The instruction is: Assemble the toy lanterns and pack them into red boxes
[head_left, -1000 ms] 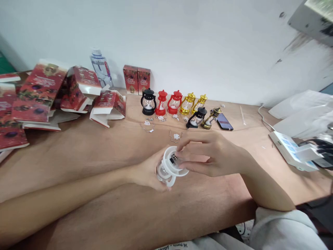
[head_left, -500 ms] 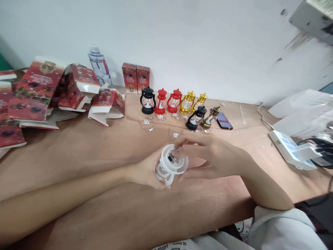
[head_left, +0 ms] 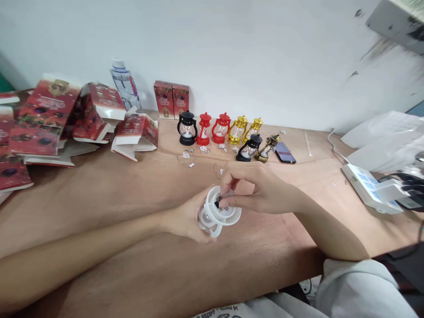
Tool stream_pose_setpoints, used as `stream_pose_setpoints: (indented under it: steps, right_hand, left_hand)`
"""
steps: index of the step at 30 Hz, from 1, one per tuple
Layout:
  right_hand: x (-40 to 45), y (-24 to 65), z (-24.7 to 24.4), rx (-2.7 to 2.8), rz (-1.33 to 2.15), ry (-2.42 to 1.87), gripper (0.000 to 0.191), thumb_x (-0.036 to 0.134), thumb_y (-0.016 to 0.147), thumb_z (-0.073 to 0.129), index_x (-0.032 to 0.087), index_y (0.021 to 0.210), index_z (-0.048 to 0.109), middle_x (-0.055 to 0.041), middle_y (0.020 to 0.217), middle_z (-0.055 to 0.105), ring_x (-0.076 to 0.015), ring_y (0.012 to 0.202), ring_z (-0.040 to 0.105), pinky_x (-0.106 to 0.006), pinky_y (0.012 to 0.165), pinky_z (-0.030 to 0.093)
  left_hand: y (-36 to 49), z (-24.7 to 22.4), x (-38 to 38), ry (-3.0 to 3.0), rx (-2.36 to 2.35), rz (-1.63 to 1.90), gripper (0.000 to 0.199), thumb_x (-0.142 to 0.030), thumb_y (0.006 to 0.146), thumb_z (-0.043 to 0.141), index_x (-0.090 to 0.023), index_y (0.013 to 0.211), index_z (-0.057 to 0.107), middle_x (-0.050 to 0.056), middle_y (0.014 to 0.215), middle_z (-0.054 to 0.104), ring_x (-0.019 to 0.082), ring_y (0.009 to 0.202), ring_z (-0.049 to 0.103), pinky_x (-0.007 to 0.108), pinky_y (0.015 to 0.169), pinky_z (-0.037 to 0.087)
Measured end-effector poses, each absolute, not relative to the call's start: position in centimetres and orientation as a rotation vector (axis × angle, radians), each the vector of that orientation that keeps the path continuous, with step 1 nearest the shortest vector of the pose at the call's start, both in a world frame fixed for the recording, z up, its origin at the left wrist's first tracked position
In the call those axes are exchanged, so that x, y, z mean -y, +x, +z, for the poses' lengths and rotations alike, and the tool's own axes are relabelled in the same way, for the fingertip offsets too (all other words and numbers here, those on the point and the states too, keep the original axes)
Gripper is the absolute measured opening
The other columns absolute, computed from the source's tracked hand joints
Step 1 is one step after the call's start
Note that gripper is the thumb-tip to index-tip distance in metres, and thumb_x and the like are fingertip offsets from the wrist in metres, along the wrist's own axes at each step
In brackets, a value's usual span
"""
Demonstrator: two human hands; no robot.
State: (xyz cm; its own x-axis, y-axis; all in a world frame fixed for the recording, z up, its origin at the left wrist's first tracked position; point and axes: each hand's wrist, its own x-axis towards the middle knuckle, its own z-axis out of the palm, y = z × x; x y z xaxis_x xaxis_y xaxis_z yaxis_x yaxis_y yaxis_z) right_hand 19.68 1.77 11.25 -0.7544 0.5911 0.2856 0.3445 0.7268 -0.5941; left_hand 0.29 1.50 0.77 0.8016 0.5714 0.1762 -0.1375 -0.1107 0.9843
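Observation:
My left hand (head_left: 190,216) is wrapped round a small white lantern (head_left: 215,221), tipped so that its hollow base faces up and to the right. Inside the base sits a small dark part (head_left: 217,203). My right hand (head_left: 253,187) has thumb and forefinger pinched together at that opening; whatever lies between the fingertips is too small to make out. Behind the hands stand a black lantern (head_left: 187,129), two red lanterns (head_left: 221,129) and two gold lanterns (head_left: 237,131). Another black lantern (head_left: 249,149) and a bronze lantern (head_left: 266,149) lean in front of them.
Opened red boxes (head_left: 44,117) pile up at the left beside a water bottle (head_left: 126,84). Two closed red boxes (head_left: 172,99) stand against the wall. Small white tags and bent wires (head_left: 187,160) lie before the lanterns. A phone (head_left: 285,153) and a power strip (head_left: 371,187) are to the right.
My right hand's fingers have drawn together into a pinch at the lantern's base, and the hand has tilted upward. The left hand keeps its hold on the white lantern.

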Motion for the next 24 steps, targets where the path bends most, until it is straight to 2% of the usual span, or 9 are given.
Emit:
stream_pose_setpoints:
  steps: [5,9,11,13,15,20,24]
  right_hand:
    - [-2.5,19.7,10.8,2.347,0.826,-0.766,0.024,0.035,0.086,0.067,0.016,0.074,0.058,0.0018,0.070,0.062,-0.0085,0.063,0.056,-0.020,0.059,0.046]
    - [-4.8,20.4,9.5,2.303,0.522,-0.980,0.029,0.038,0.093,0.057,0.016,0.075,0.058,0.0002,0.067,0.061,-0.0105,0.061,0.056,-0.023,0.061,0.043]
    - [-6.2,20.8,8.6,2.423,0.297,-1.199,0.022,0.031,0.093,0.056,0.015,0.080,0.062,-0.0030,0.073,0.066,-0.0134,0.068,0.059,-0.025,0.066,0.042]
    - [-7.4,21.0,7.9,2.636,0.130,-1.388,0.015,0.025,0.093,0.055,0.014,0.092,0.066,-0.0079,0.091,0.070,-0.0174,0.082,0.063,-0.027,0.071,0.041]
    - [-8.1,21.1,7.3,2.815,0.060,-1.475,0.016,0.022,0.093,0.054,0.015,0.099,0.067,-0.0109,0.104,0.070,-0.0206,0.093,0.064,-0.027,0.075,0.040]
    - [-8.3,20.6,6.7,2.913,0.046,-1.552,0.017,0.020,0.091,0.054,0.013,0.092,0.069,-0.0139,0.098,0.070,-0.0239,0.096,0.064,-0.027,0.071,0.038]
    - [-8.2,20.2,6.4,2.917,0.040,-1.590,0.020,0.021,0.093,0.051,0.011,0.096,0.068,-0.0151,0.098,0.072,-0.0234,0.089,0.066,-0.028,0.068,0.037]
  left_hand:
    - [0.3,0.8,-1.4,1.508,-0.361,0.619,0.061,-0.013,0.056,0.073,-0.021,0.107,0.042,-0.004,0.083,0.050,0.011,0.074,0.049,0.024,0.071,0.044]
    - [0.3,0.9,-1.5,1.536,-0.407,0.630,0.060,-0.014,0.053,0.074,-0.020,0.106,0.046,-0.002,0.091,0.054,0.015,0.085,0.052,0.029,0.080,0.046]
    - [0.3,0.9,-1.6,1.547,-0.417,0.633,0.061,-0.014,0.052,0.075,-0.020,0.106,0.047,-0.001,0.095,0.054,0.015,0.087,0.052,0.030,0.083,0.046]
    - [0.3,0.7,-1.6,1.572,-0.425,0.643,0.063,-0.015,0.051,0.075,-0.019,0.107,0.047,-0.001,0.098,0.053,0.015,0.088,0.050,0.030,0.086,0.046]
    - [0.3,0.5,-1.6,1.590,-0.427,0.656,0.064,-0.017,0.050,0.075,-0.019,0.108,0.047,0.000,0.099,0.053,0.015,0.090,0.049,0.031,0.088,0.044]
    - [0.4,0.0,-1.5,1.562,-0.392,0.669,0.064,-0.017,0.051,0.074,-0.020,0.109,0.046,0.000,0.099,0.051,0.015,0.089,0.047,0.028,0.083,0.043]
    - [0.3,0.0,-1.4,1.560,-0.385,0.634,0.063,-0.018,0.054,0.074,-0.021,0.109,0.045,0.000,0.099,0.050,0.014,0.086,0.047,0.027,0.080,0.044]
